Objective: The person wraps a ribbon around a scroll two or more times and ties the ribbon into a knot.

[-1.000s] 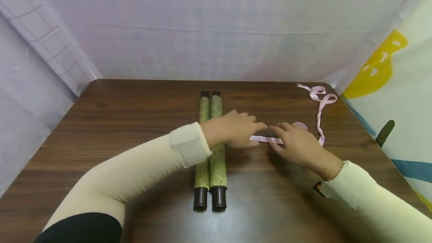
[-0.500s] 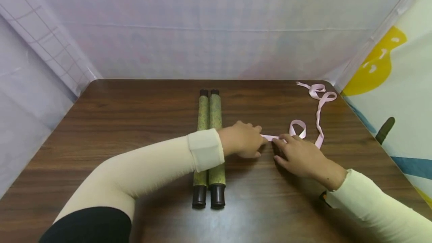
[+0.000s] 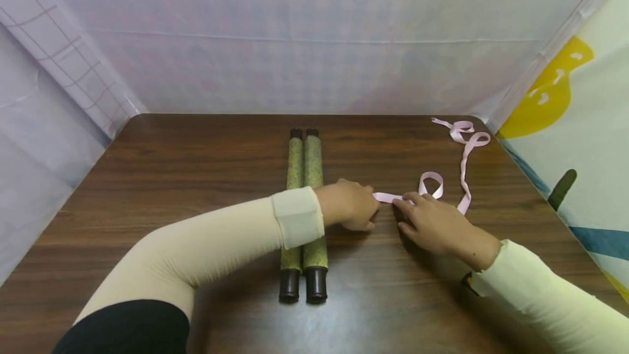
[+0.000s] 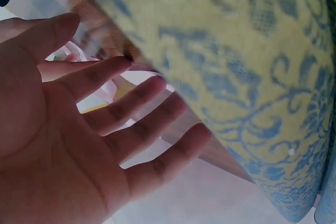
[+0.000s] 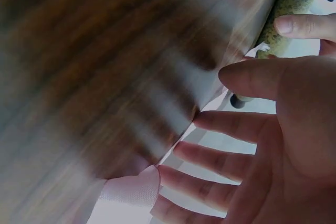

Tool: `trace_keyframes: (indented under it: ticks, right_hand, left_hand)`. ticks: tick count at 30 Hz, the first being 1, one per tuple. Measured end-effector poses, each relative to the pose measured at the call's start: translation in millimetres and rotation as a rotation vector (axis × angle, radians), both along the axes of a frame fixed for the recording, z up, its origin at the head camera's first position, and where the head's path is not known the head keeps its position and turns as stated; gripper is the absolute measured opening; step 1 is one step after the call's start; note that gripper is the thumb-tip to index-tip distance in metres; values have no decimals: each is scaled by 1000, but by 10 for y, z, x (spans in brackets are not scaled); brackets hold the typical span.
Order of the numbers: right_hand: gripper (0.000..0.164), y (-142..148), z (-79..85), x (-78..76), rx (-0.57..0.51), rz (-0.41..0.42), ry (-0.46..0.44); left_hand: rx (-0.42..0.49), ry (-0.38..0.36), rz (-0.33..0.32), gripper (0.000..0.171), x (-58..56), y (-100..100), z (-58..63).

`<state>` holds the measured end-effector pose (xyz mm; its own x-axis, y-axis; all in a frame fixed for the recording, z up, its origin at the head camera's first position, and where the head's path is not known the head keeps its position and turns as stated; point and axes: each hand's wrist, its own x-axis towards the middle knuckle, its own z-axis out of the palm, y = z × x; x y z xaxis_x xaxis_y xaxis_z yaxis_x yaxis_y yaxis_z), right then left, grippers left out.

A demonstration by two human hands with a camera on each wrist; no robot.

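Note:
A pale pink ribbon [image 3: 385,197] runs flat on the table between my two hands, loops beyond the right hand, and trails toward the far right corner. My left hand [image 3: 356,204] reaches across a pair of green-yellow patterned scroll rolls [image 3: 315,255] with dark end knobs. Its fingertips come down at the ribbon's left end; in the left wrist view the hand [image 4: 79,129] has loosely extended fingers, thumb apart, beside the roll's blue floral surface [image 4: 236,77]. My right hand [image 3: 437,225] rests its straight fingers on the ribbon; the right wrist view shows them extended along it.
The dark wood table [image 3: 196,163] spreads around the rolls. A light cloth backdrop [image 3: 314,37] hangs behind its far edge. On the right hangs a white cloth [image 3: 589,179] with yellow and blue shapes.
My left hand first moves right and its fingers bend down to the ribbon, then it shifts slightly left. The right hand moves slightly back, and the ribbon loop beyond it becomes visible.

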<state>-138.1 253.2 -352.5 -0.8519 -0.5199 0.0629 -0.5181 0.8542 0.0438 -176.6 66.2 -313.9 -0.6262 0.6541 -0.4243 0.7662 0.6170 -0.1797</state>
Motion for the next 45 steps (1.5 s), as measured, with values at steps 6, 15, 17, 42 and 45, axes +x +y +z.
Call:
trace_keyframes:
  ticks: [6, 15, 17, 42, 45]
  right_hand:
    - [49, -43, 10, -66, 13, 24, -4]
    - [50, -159, 20, -146, 22, 36, 8]
    - [50, -168, 22, -156, 23, 42, 11]
    - [91, -1188, 165, -3, 76, 533, 19]
    - [99, -1265, 135, -4, 93, 541, 30]
  left_hand:
    - [0, -3, 35, 49, -5, -56, 33]
    - [-35, -20, 57, 48, -37, -148, 101]
    - [-31, -24, 48, 46, -52, -165, 102]
    - [117, 36, 519, 92, -965, -909, 301]
    - [127, 19, 539, 95, -1001, -929, 244]
